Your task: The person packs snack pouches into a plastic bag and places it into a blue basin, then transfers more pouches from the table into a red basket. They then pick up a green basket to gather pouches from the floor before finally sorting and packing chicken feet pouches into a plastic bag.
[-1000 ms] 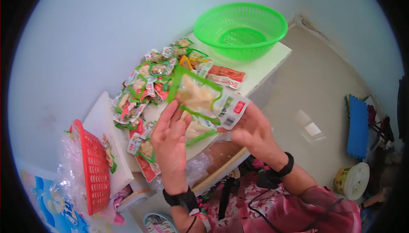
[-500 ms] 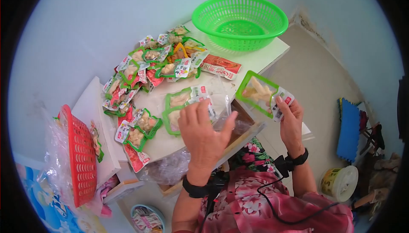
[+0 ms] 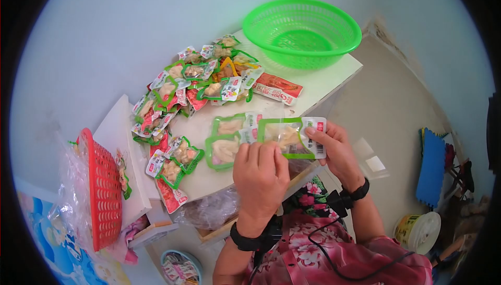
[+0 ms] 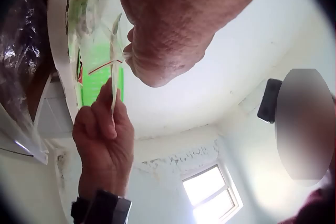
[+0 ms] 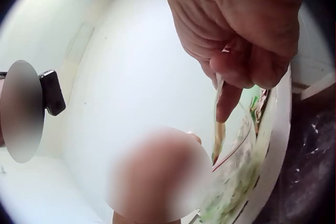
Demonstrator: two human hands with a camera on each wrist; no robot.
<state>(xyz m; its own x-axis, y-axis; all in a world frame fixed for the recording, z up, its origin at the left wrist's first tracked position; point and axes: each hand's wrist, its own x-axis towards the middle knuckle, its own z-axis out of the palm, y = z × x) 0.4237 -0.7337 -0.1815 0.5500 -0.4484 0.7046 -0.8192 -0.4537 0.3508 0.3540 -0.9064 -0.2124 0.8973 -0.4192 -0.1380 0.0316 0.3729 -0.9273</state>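
Note:
My right hand [image 3: 338, 149] pinches the white printed end of a green-edged snack packet [image 3: 284, 135] with pale food in a clear window, thumb on top. The packet is held level over the near part of the table. My left hand [image 3: 261, 178] has its fingers curled at the packet's far end. In the left wrist view those fingers pinch the edge of a clear zip bag [image 4: 97, 50] with a red seal line. Two similar packets [image 3: 225, 149] lie side by side in the bag on the table.
A heap of snack packets [image 3: 169, 89] covers the table's back left. A green plastic basket [image 3: 302, 58] stands at the far corner, with a red packet [image 3: 279, 88] nearby. A red basket [image 3: 107, 196] leans at left. Crumpled clear plastic [image 3: 209, 207] fills an open drawer below.
The packet went from between both hands out to the right, then back left over the zip bag. My left hand, spread open half a second ago, now curls its fingers at the bag's edge.

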